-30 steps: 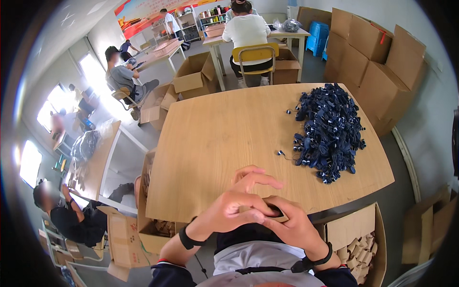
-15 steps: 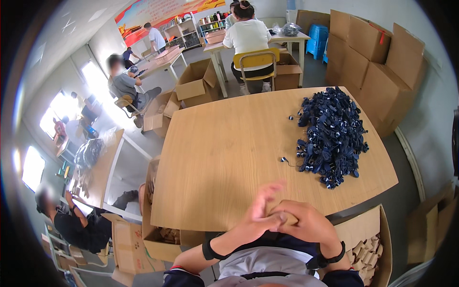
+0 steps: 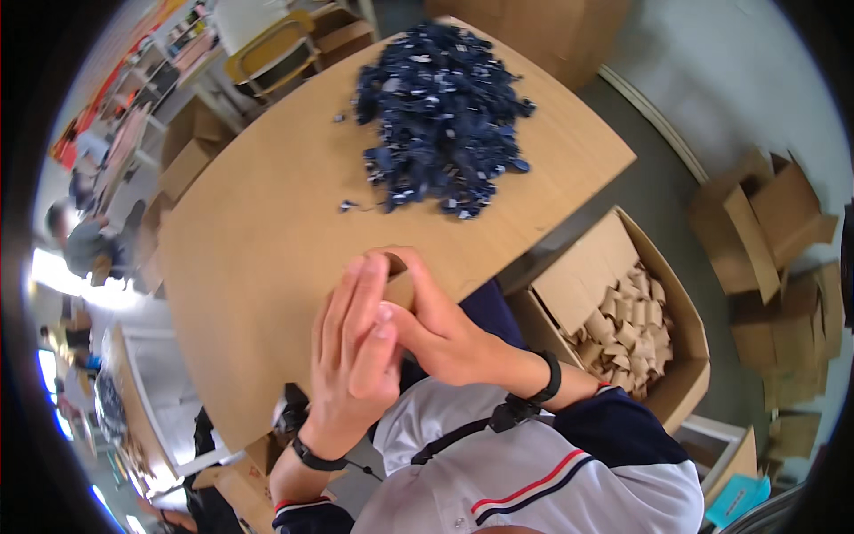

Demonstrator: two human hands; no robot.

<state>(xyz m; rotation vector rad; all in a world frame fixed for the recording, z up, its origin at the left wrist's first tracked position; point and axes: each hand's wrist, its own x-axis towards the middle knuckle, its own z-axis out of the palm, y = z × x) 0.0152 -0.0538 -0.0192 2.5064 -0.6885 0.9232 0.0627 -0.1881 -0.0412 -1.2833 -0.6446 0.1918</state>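
Observation:
My left hand (image 3: 354,351) and my right hand (image 3: 436,325) are pressed together over the near edge of the wooden table (image 3: 258,231). Between them they hold a small brown cardboard piece (image 3: 398,283), mostly hidden by the fingers. The left hand's fingers lie flat and upright against it; the right hand wraps around it from the right. A large pile of dark blue small items (image 3: 440,111) lies at the far right of the table, well beyond both hands. A couple of loose blue items (image 3: 349,206) lie between the pile and my hands.
An open cardboard box (image 3: 685,374) full of small folded cardboard pieces (image 3: 623,334) stands on the floor to my right. More empty boxes (image 3: 765,231) lie further right. A yellow chair (image 3: 267,49) and other seated people (image 3: 84,245) are beyond the table to the left.
The view has tilted down and to the right, so the pile and the box of cardboard pieces look closer. My hands stay together on the cardboard piece, now with the left fingers flat against it.

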